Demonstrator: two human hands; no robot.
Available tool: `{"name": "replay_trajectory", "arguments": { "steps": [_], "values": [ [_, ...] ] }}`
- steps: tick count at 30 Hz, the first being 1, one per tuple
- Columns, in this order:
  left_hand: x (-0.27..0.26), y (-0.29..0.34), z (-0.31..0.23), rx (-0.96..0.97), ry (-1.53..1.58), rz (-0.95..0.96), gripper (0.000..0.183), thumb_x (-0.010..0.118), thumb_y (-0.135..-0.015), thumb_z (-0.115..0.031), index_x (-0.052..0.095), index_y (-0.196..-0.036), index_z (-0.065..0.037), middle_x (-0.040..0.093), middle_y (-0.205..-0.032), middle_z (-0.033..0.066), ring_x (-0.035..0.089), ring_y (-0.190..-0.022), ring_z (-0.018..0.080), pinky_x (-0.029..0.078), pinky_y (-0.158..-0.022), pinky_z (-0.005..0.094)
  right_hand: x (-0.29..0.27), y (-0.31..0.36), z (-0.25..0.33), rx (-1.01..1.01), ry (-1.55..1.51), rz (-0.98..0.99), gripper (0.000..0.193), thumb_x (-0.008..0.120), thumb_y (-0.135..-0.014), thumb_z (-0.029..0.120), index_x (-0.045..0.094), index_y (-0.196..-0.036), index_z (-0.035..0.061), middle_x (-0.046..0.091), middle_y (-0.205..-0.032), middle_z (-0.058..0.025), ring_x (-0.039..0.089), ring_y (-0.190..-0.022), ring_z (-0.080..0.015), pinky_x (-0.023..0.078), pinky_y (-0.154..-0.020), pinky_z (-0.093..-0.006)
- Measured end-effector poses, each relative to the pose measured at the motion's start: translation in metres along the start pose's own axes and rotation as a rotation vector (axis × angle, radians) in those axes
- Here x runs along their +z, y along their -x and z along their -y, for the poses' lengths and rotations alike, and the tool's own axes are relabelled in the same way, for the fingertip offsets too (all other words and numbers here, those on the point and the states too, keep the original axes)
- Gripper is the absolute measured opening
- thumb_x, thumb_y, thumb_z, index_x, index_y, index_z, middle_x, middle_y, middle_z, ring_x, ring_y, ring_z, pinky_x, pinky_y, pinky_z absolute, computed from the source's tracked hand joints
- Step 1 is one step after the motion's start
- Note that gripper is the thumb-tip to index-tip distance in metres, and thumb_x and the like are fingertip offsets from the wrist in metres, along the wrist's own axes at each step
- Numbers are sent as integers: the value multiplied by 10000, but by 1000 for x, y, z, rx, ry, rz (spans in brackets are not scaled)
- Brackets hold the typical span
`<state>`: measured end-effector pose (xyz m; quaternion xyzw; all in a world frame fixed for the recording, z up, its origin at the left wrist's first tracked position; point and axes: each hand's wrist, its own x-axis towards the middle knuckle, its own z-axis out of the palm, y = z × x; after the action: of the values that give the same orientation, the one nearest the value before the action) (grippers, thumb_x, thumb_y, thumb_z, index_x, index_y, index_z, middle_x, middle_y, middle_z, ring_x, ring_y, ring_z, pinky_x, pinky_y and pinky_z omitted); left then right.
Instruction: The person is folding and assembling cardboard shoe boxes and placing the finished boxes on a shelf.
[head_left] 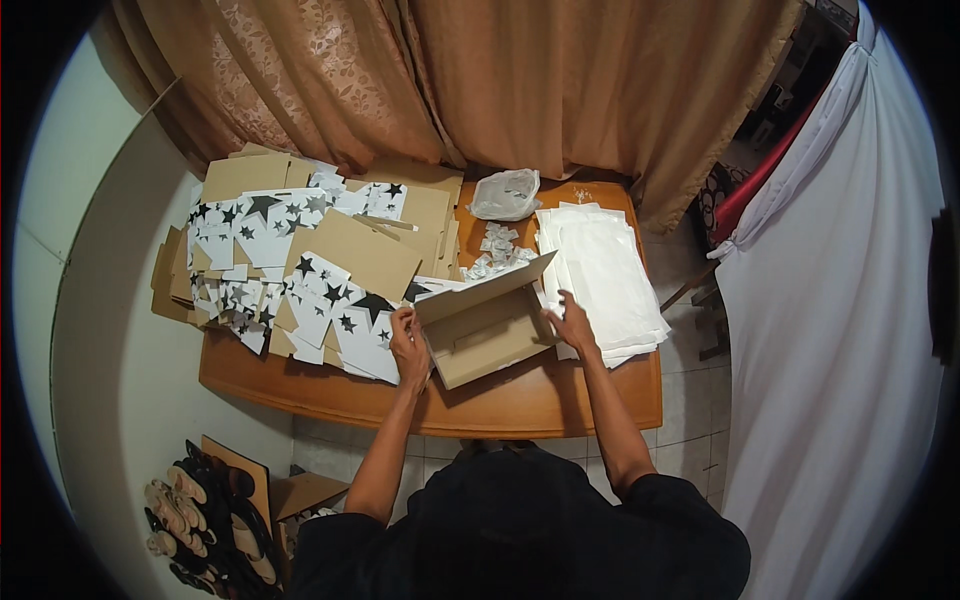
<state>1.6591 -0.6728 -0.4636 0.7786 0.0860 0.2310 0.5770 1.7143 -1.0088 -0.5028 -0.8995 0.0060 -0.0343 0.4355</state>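
Squarely between the two hands, an open cardboard box point(490, 345) sits at the front of the table point(320, 388), turned slightly askew, its lid point(495, 287) raised on the far side and its brown inside facing up. The left hand point(408, 345) is at the box's left edge, fingers bent in against it, probably to steady it; whether they pinch the wall I cannot tell. The right hand point(570, 322) is loosely spread at the right edge, thumb toward the box; contact there is unclear.

Just beyond the lid lie small packets point(497, 262), with a whitish plastic bag point(505, 195) behind them. White sheets point(600, 270) are stacked to the right, and a pile of flat cardboard pieces point(358, 248), some printed with black stars, covers the left; this layout seemingly keeps each kind within reach. Brown curtains point(600, 90) hang behind.
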Motion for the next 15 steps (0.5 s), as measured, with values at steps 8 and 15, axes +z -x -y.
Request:
{"name": "replay_trajectory", "arguments": {
  "steps": [8, 15],
  "values": [
    [-5, 29, 20, -56, -224, 114, 293, 600, -1029, -249, 536, -1122, 21, 616, -1110, 188, 636, -976, 291, 519, -871, 402, 24, 23, -6, 159, 201, 56, 384, 716, -896, 192, 633, -1228, 17, 708, -992, -290, 695, -967, -440, 553, -834, -483],
    [-11, 36, 15, -187, -102, 250, 368, 636, -1007, -197, 500, -1266, 26, 632, -1217, 237, 653, -1160, 358, 526, -946, 403, -1, 47, -1, 217, 237, 30, 372, 706, -838, 123, 655, -1177, -21, 717, -987, -266, 707, -880, -432, 549, -808, -472]
  ]
}}
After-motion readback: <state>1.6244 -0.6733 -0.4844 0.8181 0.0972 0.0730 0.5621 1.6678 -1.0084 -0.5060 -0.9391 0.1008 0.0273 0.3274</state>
